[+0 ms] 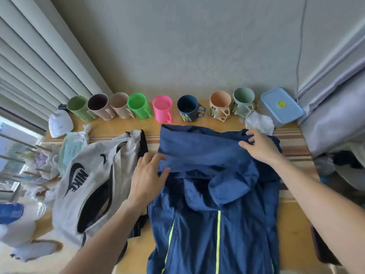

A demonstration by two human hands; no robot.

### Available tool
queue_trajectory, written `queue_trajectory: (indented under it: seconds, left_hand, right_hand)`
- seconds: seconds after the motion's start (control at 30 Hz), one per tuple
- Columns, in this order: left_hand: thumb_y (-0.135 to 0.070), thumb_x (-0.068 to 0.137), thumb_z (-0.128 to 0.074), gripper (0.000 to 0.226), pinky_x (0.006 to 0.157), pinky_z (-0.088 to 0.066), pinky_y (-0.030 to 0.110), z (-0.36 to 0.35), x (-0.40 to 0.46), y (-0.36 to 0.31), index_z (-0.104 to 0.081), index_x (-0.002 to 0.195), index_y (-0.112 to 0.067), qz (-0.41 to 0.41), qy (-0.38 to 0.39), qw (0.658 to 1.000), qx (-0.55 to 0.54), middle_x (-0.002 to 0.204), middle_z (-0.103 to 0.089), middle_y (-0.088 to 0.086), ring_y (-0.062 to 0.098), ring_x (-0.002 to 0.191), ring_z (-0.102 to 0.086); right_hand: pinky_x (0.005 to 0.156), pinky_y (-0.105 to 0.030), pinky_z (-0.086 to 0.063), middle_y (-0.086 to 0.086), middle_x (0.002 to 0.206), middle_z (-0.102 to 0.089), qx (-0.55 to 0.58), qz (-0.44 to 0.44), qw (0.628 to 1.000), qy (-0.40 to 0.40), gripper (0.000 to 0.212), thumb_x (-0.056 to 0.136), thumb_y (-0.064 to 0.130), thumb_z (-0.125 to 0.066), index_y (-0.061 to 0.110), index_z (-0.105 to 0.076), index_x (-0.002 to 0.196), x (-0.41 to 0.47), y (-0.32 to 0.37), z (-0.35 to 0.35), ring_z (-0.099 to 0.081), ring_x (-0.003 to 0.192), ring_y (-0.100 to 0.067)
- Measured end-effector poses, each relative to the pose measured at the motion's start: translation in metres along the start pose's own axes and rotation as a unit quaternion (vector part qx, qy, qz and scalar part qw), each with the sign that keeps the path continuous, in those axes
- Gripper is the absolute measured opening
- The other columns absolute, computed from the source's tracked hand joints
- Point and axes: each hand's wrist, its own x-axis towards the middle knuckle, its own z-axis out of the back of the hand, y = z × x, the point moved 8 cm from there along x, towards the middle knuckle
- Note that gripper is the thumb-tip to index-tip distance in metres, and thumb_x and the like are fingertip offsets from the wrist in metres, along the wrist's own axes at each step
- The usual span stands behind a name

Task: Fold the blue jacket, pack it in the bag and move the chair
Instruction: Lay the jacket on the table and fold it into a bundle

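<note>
Loosely folded, the blue jacket (213, 224) shows neon-yellow stripes; left hand (147, 177) presses flat, right hand (261, 148) pinches its fold.

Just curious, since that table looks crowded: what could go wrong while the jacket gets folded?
The jacket reaches close to the cups; a wide sweep by the right hand could topple one. Its middle bulges, so the fold may spring open. The bag has a narrow-looking mouth for a loose bundle.
</note>
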Motion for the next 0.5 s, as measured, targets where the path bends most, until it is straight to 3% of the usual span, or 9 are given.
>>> queue_trajectory:
  seconds: [0.1,0.17,0.23,0.3,0.37,0.43,0.5]
  left_hand:
    - [-0.041,0.078,-0.076,0.058,0.089,-0.054,0.045,-0.043,0.013,-0.02,-0.052,0.13,-0.029,-0.077,0.043,0.991,0.102,0.14,-0.046,0.003,0.029,0.12,-0.049]
    - [-0.038,0.073,-0.079,0.074,0.092,-0.054,0.047,-0.067,0.021,-0.02,-0.045,0.139,-0.031,-0.077,0.083,0.983,0.141,0.148,-0.041,0.007,0.032,0.129,-0.045]
    - [-0.024,0.073,-0.079,0.082,0.09,-0.053,0.046,-0.082,0.029,-0.015,-0.041,0.145,-0.03,-0.065,0.103,0.977,0.176,0.15,-0.04,0.011,0.034,0.128,-0.047]
    - [-0.002,0.071,-0.072,0.081,0.074,-0.057,0.043,-0.09,0.038,-0.012,-0.045,0.144,-0.025,-0.077,0.112,0.968,0.211,0.148,-0.042,0.015,0.036,0.122,-0.05]
    - [0.009,0.068,-0.069,0.078,0.055,-0.057,0.04,-0.089,0.046,-0.008,-0.05,0.139,-0.016,-0.101,0.122,0.958,0.241,0.144,-0.044,0.017,0.036,0.114,-0.053]
    - [0.015,0.062,-0.071,0.084,0.048,-0.057,0.039,-0.08,0.052,-0.003,-0.05,0.138,-0.012,-0.119,0.116,0.95,0.265,0.139,-0.045,0.018,0.038,0.109,-0.055]
    - [0.017,0.055,-0.074,0.095,0.05,-0.057,0.039,-0.069,0.056,0.004,-0.048,0.142,-0.011,-0.123,0.101,0.939,0.304,0.138,-0.046,0.021,0.041,0.109,-0.055]
  right_hand:
    - [0.101,-0.046,-0.049,-0.015,0.135,-0.056,0.109,-0.074,0.987,-0.098,0.087,0.076,0.059,-0.074,0.012,-0.042,0.141,-0.024,-0.055,-0.002,-0.059,0.122,-0.034]
    - [0.104,-0.045,-0.048,-0.011,0.138,-0.053,0.16,-0.13,0.976,-0.069,0.112,0.06,0.071,-0.08,0.015,-0.033,0.144,-0.052,-0.083,-0.032,-0.057,0.124,-0.03]
    - [0.103,-0.042,-0.048,-0.008,0.142,-0.05,0.147,-0.147,0.978,-0.004,0.122,0.053,0.065,-0.089,0.016,-0.025,0.146,-0.077,-0.092,-0.074,-0.055,0.127,-0.029]
    - [0.095,-0.042,-0.051,-0.012,0.137,-0.056,0.126,-0.145,0.981,0.004,0.106,0.063,0.038,-0.092,0.011,-0.025,0.141,-0.084,-0.095,-0.1,-0.059,0.12,-0.035]
    - [0.083,-0.042,-0.054,-0.016,0.123,-0.065,0.1,-0.124,0.986,-0.043,0.078,0.073,0.008,-0.081,0.012,-0.032,0.133,-0.075,-0.089,-0.094,-0.064,0.106,-0.038]
    - [0.072,-0.04,-0.051,-0.015,0.106,-0.068,0.045,-0.044,0.989,-0.137,0.061,0.074,-0.008,-0.071,0.01,-0.043,0.126,-0.061,-0.071,-0.057,-0.065,0.094,-0.038]
    - [0.07,-0.042,-0.05,-0.013,0.097,-0.064,-0.031,0.084,0.966,-0.243,0.054,0.068,-0.018,-0.066,0.007,-0.053,0.115,-0.053,-0.043,-0.008,-0.062,0.09,-0.036]
